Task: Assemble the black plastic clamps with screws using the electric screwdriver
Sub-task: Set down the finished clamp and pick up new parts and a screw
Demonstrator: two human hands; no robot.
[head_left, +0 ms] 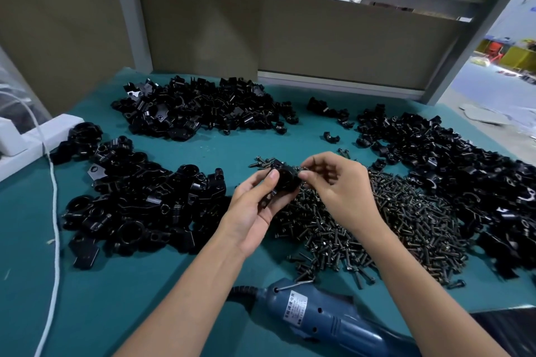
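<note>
My left hand (pixel 255 209) grips a black plastic clamp (pixel 285 180) above the middle of the green table (pixel 121 298). My right hand (pixel 339 182) pinches a small dark screw (pixel 303 169) at the clamp's upper right corner. A wide heap of dark screws (pixel 377 226) lies under and to the right of my hands. The blue electric screwdriver (pixel 316 316) lies on its side near the front edge, between my forearms, untouched.
Piles of black clamp parts lie at the left (pixel 139 203), at the back (pixel 203 107) and at the right (pixel 449 159). A white cable (pixel 55 211) runs down the left side from a white power strip (pixel 37 142). Cardboard panels (pixel 203 9) stand behind the table.
</note>
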